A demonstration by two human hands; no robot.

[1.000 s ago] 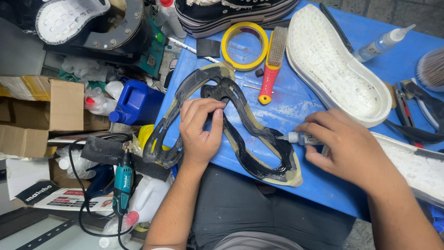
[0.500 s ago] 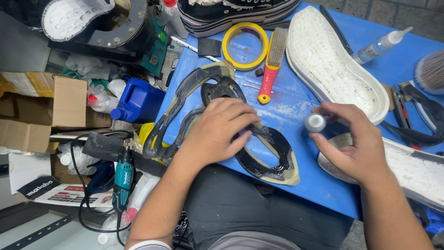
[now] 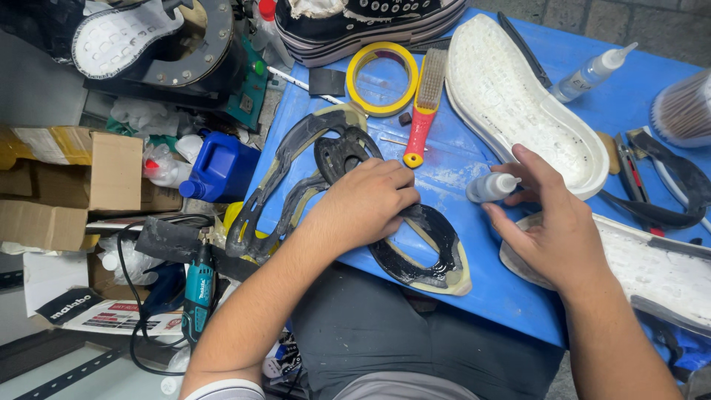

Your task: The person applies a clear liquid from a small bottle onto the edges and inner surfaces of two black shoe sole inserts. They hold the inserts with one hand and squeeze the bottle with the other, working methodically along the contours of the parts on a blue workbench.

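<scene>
The left hand (image 3: 366, 204) lies palm down, fingers curled together, pressing on the black outsole strip (image 3: 415, 244) near the front edge of the blue tabletop (image 3: 459, 159). The strip's toe loop reaches almost to that front edge; its heel end runs toward the left edge beside a second black strip (image 3: 285, 174), which overhangs it. The right hand (image 3: 555, 230) pinches a small grey glue bottle (image 3: 490, 187) between thumb and fingers, tilted, cap pointing right, just above bare tabletop right of the left hand. A red-handled brush (image 3: 424, 111) and a yellow tape ring (image 3: 383, 78) lie toward the rear edge. A white sole (image 3: 511, 96) fills the rear right area. A blue jug (image 3: 222, 167) and cardboard boxes (image 3: 74, 185) stand beyond the left edge.
</scene>
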